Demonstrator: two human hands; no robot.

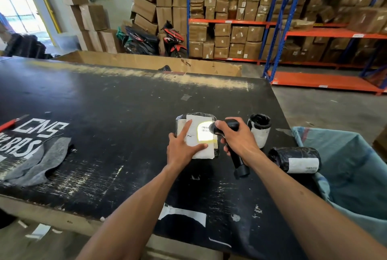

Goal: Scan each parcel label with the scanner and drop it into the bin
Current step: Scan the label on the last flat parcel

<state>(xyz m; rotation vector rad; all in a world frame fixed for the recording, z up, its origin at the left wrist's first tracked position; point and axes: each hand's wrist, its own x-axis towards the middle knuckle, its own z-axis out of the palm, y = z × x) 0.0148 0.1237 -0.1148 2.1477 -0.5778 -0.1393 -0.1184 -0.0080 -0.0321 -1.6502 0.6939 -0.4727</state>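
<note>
big orange and blue shelves (pixel 293 21) are standing at the back of the room, full of brown boxes. more brown boxes (pixel 159 2) are leaning in a stack by the wall, and a red and black motorbike (pixel 173 39) is parking in front of them. a long open cardboard box (pixel 146 63) is sitting just behind the counter.

a wide black counter (pixel 94 102) is filling most of the view, with white scratches and white letters on its left side. a blue-green bin (pixel 351 176) is waiting at the right edge of the counter, open at the top. a grey cloth (pixel 39 161) is lying crumpled on the left part of the counter.

a flat black parcel (pixel 198 136) is lying on the counter near the middle, with a white label (pixel 201 140) facing up. the left hand (pixel 182 148) is pressing flat on that label, fingers spread, its grip apart. the right hand (pixel 236 136) is squeezing the handle of a black scanner (pixel 232 144), its grip clamped on it. the scanner's head is pointing at the label, just above it, and a bright yellow-white light is shining on the barcode.

two more black parcels are waiting to the right. one round parcel (pixel 259 130) is standing up just behind the right hand. another round parcel (pixel 295 160) is lying on its side near the bin, showing a white label.
</note>
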